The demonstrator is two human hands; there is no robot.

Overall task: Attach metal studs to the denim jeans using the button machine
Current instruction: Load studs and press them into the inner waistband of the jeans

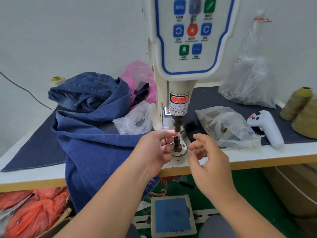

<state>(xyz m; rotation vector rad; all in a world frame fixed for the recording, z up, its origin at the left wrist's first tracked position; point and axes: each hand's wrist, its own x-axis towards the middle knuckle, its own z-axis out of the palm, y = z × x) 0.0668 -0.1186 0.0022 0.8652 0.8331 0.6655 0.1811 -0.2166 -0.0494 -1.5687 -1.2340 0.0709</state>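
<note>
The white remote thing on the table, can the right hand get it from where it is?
Probably yes. The white remote lies uncovered on the dark mat, to the right of the right hand, with only a low plastic bag between them.

Garment workshop: button machine, thread cones

Sticker on the button machine head said "WARNING" on orange, then "TAKE CARE OF YOUR FINGER" below. Top-left panel button read "MENU".

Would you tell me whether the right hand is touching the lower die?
Apart. The head view shows white base between the right hand fingertips and the lower die.
</note>
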